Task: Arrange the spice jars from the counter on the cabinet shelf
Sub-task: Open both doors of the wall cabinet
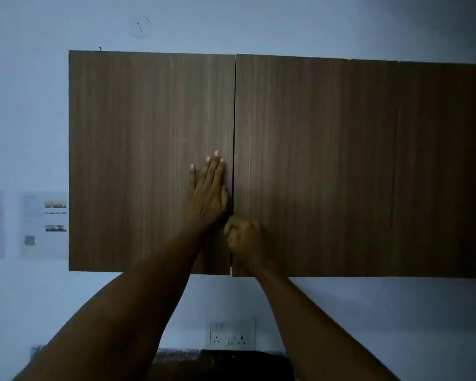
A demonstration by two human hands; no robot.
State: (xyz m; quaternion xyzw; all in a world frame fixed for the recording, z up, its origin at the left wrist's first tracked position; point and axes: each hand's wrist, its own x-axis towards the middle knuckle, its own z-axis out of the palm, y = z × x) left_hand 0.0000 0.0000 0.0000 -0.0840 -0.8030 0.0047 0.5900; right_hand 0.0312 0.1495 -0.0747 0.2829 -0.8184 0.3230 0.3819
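A wall cabinet with brown wood-grain doors fills the middle of the head view. Both its left door [149, 160] and its right door [313, 166] are closed, so the shelf inside is hidden. My left hand [208, 192] lies flat on the left door beside the centre gap, fingers spread and pointing up. My right hand [243, 236] is curled into a loose fist at the inner edge of the right door, low on the gap; it is blurred. No spice jars are in view.
A third door panel [445, 171] continues to the right. Papers [43, 224] hang on the pale wall at the left. A switch and socket plate [231, 335] sits below the cabinet, above a dark counter edge [223, 361].
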